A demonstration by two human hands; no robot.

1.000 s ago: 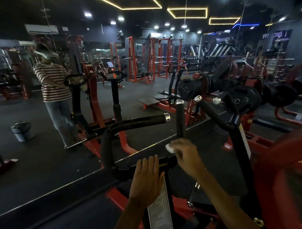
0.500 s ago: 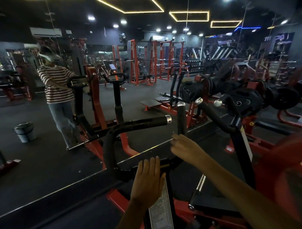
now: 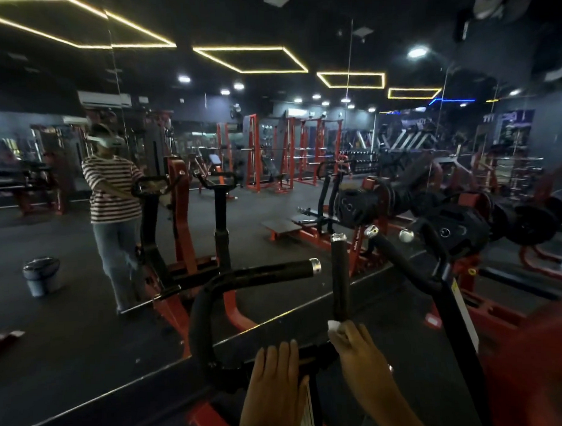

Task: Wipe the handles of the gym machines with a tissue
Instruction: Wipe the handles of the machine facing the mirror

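A: So, where is your right hand (image 3: 357, 350) at this moment?

B: You hold it at the bottom of the upright handle (image 3: 340, 277), the black bar with the silver cap on top. Your fingers are curled there and they pinch the white tissue (image 3: 334, 326) against the lower end of the bar. Only a small white corner of the tissue shows above your knuckles.

A: And the left hand (image 3: 276, 382)?

B: It lies flat on the black crossbar (image 3: 313, 353) of the machine, just beside the right one. The fingers are straight and close together, they hold nothing, they only rest on the bar. Below this hand you can see the edge of a white label (image 3: 307, 412) on the post.

A: What else of the machine is near you?

B: To the left of the upright handle there is a curved handle (image 3: 259, 272), which bends up from the crossbar and ends in a silver cap near the upright one, but the two are apart. To the right a second black arm (image 3: 399, 259) goes up at a slant, also with a silver cap. The frame (image 3: 213, 419) under your hands is red.

A: And in front?

B: A big mirror (image 3: 70, 331) stands in front of you. In it you see a person in a striped shirt (image 3: 113, 190) with a headset, next to the reflected machine, and a small grey bin (image 3: 42, 275) on the dark floor. On the right there are black weight plates (image 3: 458, 232), and yellow light strips (image 3: 252, 59) are on the ceiling.
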